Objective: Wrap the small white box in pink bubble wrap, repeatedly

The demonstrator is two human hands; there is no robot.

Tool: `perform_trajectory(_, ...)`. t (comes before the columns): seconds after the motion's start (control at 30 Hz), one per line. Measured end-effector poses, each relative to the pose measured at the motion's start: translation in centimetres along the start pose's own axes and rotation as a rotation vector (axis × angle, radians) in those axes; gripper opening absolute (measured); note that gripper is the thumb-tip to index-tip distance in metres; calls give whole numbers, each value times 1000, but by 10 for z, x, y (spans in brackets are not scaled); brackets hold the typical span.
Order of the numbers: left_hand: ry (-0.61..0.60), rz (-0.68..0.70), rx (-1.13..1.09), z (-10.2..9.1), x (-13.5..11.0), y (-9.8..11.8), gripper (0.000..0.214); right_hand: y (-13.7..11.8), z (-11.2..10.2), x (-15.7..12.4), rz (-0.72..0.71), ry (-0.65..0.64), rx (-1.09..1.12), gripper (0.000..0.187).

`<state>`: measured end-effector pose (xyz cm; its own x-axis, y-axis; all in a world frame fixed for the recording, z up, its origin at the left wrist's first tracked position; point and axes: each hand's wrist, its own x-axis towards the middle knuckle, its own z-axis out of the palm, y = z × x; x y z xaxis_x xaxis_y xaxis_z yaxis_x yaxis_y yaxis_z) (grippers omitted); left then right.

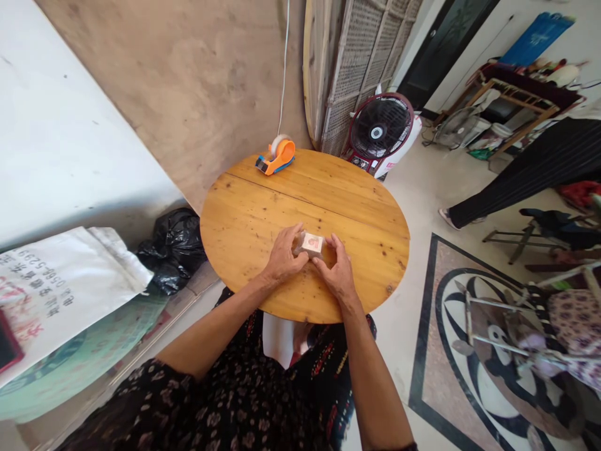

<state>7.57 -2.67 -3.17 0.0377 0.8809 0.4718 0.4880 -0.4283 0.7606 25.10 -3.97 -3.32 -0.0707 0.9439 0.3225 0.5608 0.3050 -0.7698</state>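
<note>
Near the front middle of a round wooden table [300,194], a small box [312,243] lies between my two hands. Its top is white with a reddish print, and its sides look brownish and shiny. My left hand [285,255] grips the left end, thumb along the near side and fingers at the far side. Around the right end curls my right hand [339,268], its thumb at the near corner and its fingers by the far one. At the table's far edge stands an orange and blue tape dispenser [277,156] with a roll of tape.
A dark red fan [380,128] stands behind the table on the right. Black plastic bags [173,244] and a white printed sack [70,288] are on the left. A person's leg in black trousers [511,169] shows at right, near a metal-framed chair [498,344].
</note>
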Motion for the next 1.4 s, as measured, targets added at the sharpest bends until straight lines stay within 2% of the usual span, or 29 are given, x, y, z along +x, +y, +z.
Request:
perform_trajectory(0.13,55,-20,18,-2,1,2,59,1,1,0,-2,43,21,72)
perform_trajectory(0.27,50,-55,30,-1,1,0,57,0,1,0,1,90,17,68)
perform_trajectory(0.5,-15,-75,12,1,1,0,58,2,0,-1,-57,10,-13,65)
perform_trajectory(0.8,-4,-1,-64,1,-1,4,60,-1,-2,-2,-115,34,-51,56)
perform_trajectory(1.07,-6,-19,19,2,0,2,59,2,1,-1,-66,16,-32,64)
perform_trajectory(1.4,20,-45,-46,-1,1,3,54,-4,-2,-1,-35,56,-3,56)
